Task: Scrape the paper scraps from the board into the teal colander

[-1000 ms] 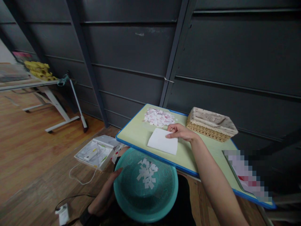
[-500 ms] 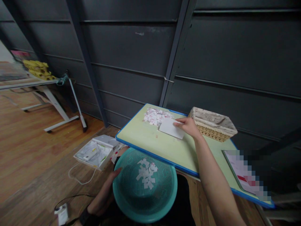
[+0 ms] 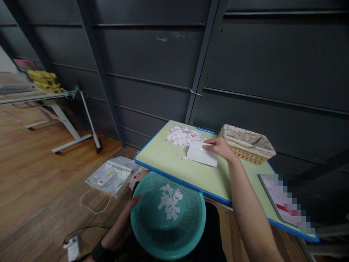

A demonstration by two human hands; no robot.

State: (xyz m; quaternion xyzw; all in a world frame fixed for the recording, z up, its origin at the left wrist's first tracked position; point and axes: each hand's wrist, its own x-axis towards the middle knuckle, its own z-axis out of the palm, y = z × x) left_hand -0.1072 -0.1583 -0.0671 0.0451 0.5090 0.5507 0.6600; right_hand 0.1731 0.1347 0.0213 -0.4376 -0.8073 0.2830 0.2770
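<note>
My right hand (image 3: pixel 219 146) pinches a white card (image 3: pixel 201 154) by its upper right edge, fingers above it. The card lies low over the pale green tabletop (image 3: pixel 160 156), its far edge at a pile of small paper scraps (image 3: pixel 182 134). My left hand (image 3: pixel 127 211) grips the left rim of a teal plastic colander (image 3: pixel 188 240), thumb on the rim and the other fingers hidden outside it. White paper pieces (image 3: pixel 170 202) lie in the colander, which rests on my lap below the table's blue edge.
A lined wicker basket (image 3: pixel 247 154) stands right of my right hand. A clipboard-like sheet (image 3: pixel 280 203), partly pixelated, lies at the table's right. An open white box (image 3: pixel 109 178) and a white power strip (image 3: pixel 71 248) with cords are on the floor at left. A dark panelled wall (image 3: pixel 152 72) rises behind.
My right hand has drawn the card slightly toward me and to the right, and the card now looks more bent. My left hand and the colander have stayed put.
</note>
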